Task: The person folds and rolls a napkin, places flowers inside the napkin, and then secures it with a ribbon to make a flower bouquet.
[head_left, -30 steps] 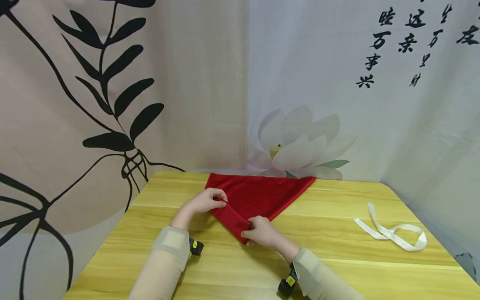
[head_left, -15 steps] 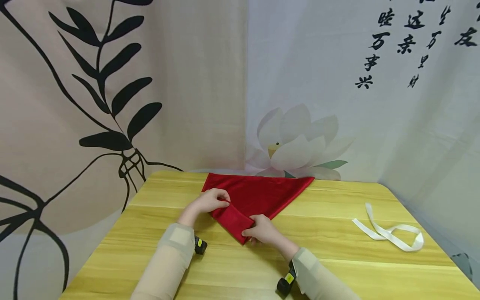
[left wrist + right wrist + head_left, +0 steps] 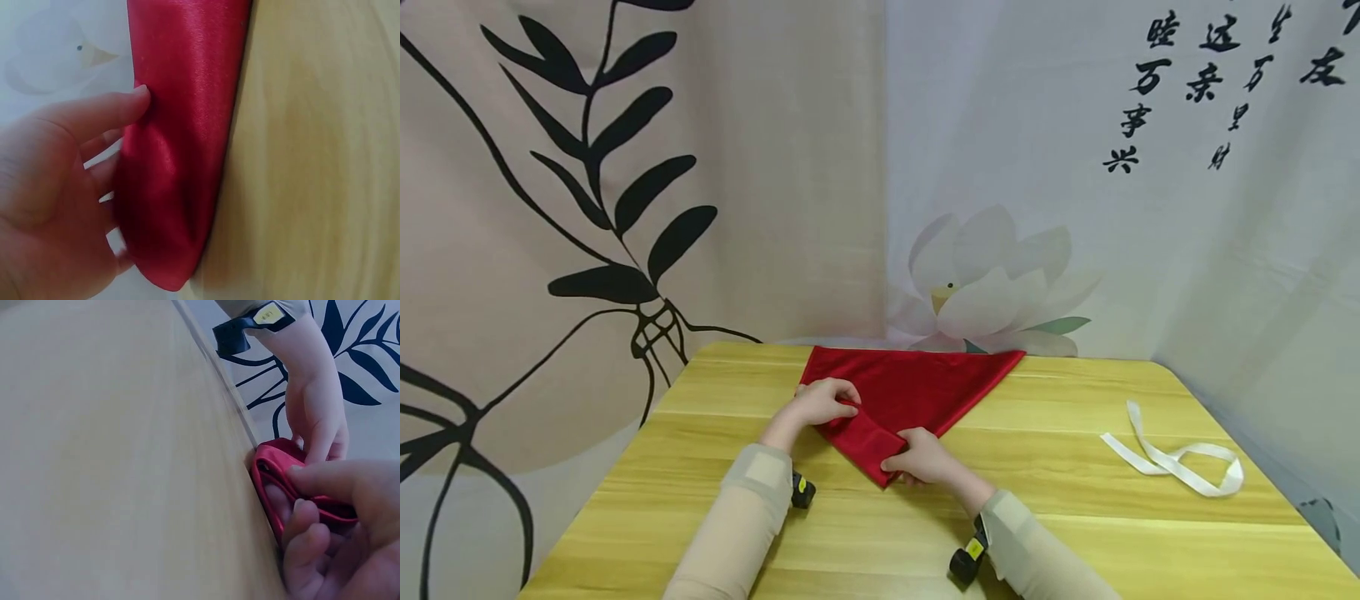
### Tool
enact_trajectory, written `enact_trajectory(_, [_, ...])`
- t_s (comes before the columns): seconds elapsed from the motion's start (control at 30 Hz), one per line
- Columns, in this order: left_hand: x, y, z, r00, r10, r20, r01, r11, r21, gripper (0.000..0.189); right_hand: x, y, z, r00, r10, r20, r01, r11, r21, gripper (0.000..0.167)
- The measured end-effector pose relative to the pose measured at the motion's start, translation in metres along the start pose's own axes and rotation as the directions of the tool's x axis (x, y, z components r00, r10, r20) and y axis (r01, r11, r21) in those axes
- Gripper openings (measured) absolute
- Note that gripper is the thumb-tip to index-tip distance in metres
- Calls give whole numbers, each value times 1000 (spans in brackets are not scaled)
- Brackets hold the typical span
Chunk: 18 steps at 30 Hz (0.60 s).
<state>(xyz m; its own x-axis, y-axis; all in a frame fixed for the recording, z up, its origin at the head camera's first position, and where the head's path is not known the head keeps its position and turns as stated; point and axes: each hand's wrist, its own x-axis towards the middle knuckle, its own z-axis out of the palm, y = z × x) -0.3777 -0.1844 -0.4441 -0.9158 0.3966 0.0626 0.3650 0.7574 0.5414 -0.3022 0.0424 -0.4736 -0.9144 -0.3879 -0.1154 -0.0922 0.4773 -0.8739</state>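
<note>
In the head view, the red cloth (image 3: pixel 925 383) lies at the far edge of the wooden table (image 3: pixel 865 550), left of centre. The left hand (image 3: pixel 820 404) pinches its folded strip; the right hand (image 3: pixel 925 457) grips the near corner. Tabletop stretches toward the person and rightward to a looped white ribbon (image 3: pixel 1180 467). Brush characters on the curtain (image 3: pixel 805 208) include 万事兴 and 远亲.

The left wrist view shows the thumb (image 3: pixel 115 111) against the cloth's satiny face, other fingers partly hidden behind.

The right wrist view alone reveals stacked layers between right thumb and fingers, and a yellow label (image 3: pixel 269 314) on the left wrist camera (image 3: pixel 232 339), its mark too small to read.
</note>
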Motion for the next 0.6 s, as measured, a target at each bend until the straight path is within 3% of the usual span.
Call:
enact_trajectory(0.2, [-12, 2, -1, 998, -24, -56, 28, 996, 84, 28, 2, 2, -1, 1000, -8, 14, 8, 1000, 17, 19])
enact_trajectory(0.33, [-22, 5, 0, 998, 25, -52, -19, 995, 96, 24, 2, 4, -2, 1000, -15, 7, 14, 1000, 14, 18])
enact_trajectory(0.47, [-30, 8, 1, 992, 122, 22, -123, 991, 58, 18, 1, 3, -4, 1000, -19, 13, 19, 1000, 15, 17])
enact_trajectory(0.6, [-35, 9, 1, 965, 226, 130, -226, 974, -19, 18, 2, 2, -4, 999, -20, 29, 20, 1000, 13, 17])
